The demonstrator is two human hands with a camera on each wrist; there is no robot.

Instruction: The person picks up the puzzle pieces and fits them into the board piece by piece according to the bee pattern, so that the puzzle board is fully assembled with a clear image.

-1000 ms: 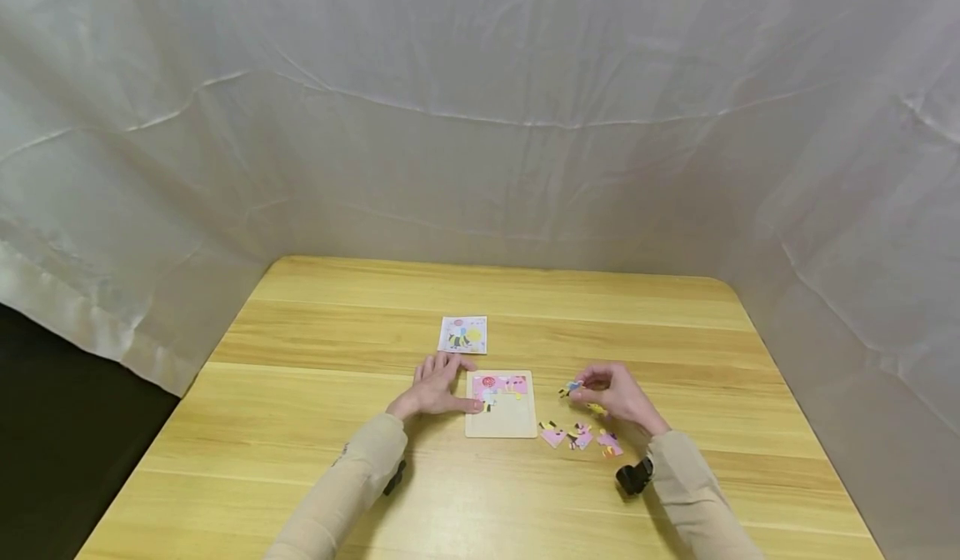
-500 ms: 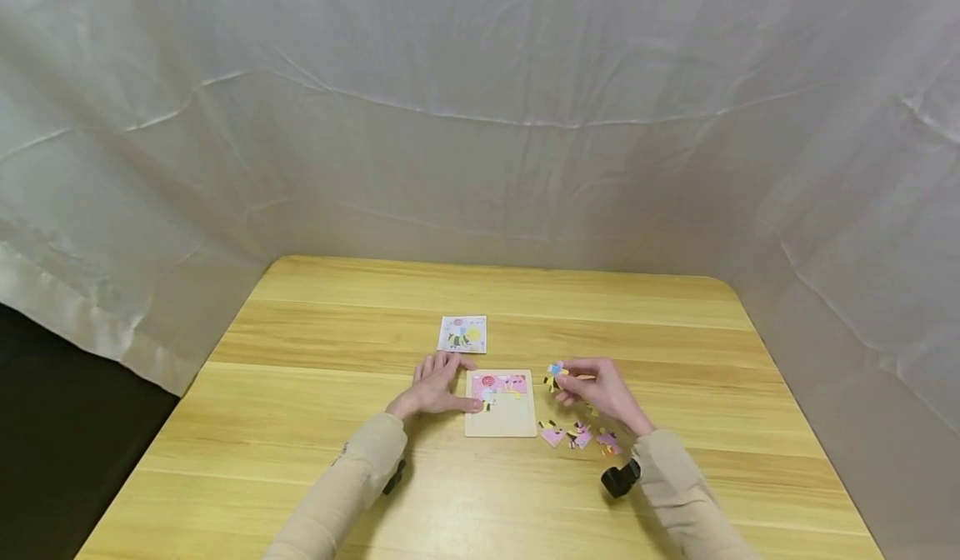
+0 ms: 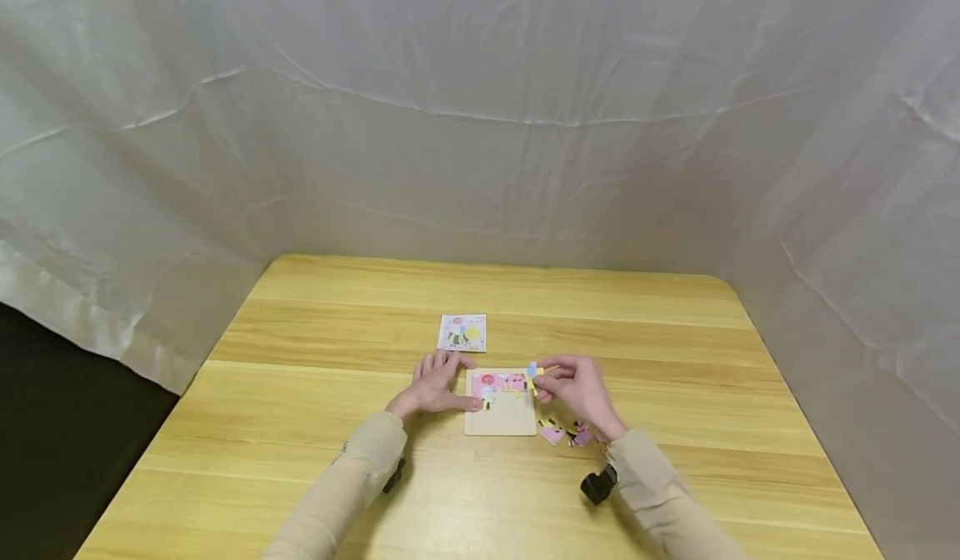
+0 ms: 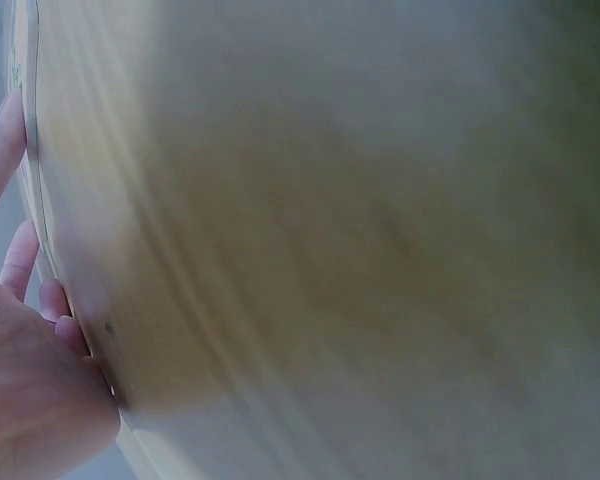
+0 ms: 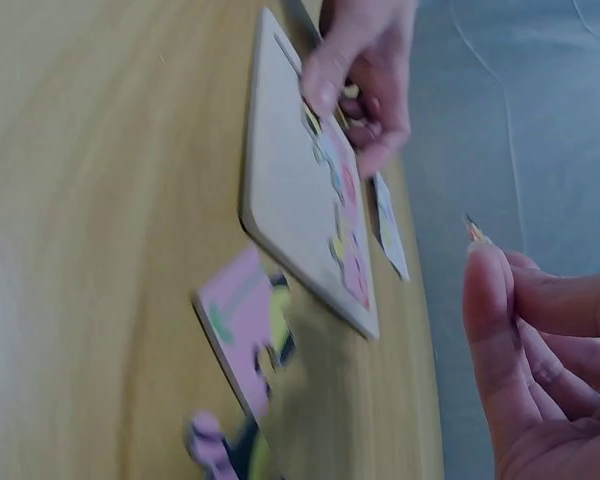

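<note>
A wooden puzzle board (image 3: 501, 417) lies mid-table with pink pieces filling its top row. My left hand (image 3: 437, 383) lies flat on the table beside it, thumb against the board's left edge. My right hand (image 3: 543, 378) pinches a small blue and yellow puzzle piece (image 3: 533, 370) just over the board's upper right corner. In the right wrist view the board (image 5: 298, 190) stands edge-on, the left hand (image 5: 365, 70) sits at its far side, and the right hand's fingertips (image 5: 495, 290) hold the piece (image 5: 475, 232), of which only a tip shows.
Loose pink pieces (image 3: 553, 434) lie right of the board, near the right wrist; one (image 5: 242, 335) shows close in the right wrist view. A picture card (image 3: 462, 332) lies beyond the board. White cloth walls surround the table (image 3: 675, 343). The left wrist view is blurred.
My right hand has carried the blue and yellow piece leftward, from beside the loose pieces to the board's upper right corner. The left hand has stayed in place.
</note>
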